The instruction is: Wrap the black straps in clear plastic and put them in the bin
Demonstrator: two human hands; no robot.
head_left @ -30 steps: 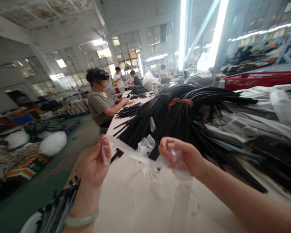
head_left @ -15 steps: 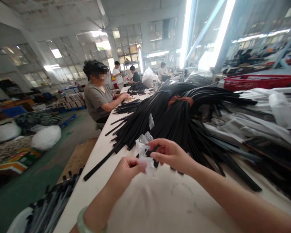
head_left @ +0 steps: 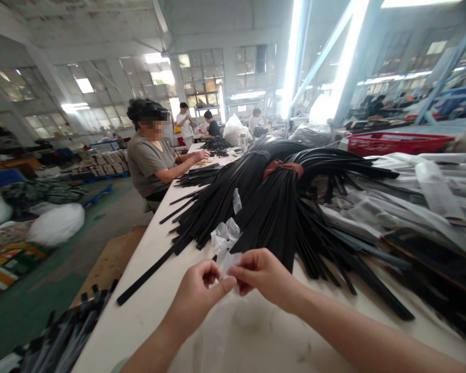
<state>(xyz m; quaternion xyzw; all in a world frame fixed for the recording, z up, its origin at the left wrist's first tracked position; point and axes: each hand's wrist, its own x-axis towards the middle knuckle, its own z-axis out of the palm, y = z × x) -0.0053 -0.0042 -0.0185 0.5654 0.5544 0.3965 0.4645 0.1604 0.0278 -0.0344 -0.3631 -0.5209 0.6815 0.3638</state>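
My left hand (head_left: 202,292) and right hand (head_left: 264,274) pinch the film (head_left: 230,262) between them; tugging unevenly could tear it, and the scraps (head_left: 225,235) just beyond my hands might cling to it.

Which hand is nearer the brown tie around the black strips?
Right. The right hand is below the brown tie in view; the left hand is farther off, below and to its left.

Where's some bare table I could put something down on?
Try the bare table between the left hand and the lone black strip to its left. Another patch lies nearer the camera than the right hand, beside its forearm. It's crowded around the plastic film at the hands, the bundled black strips beyond them, and the white material on the right.
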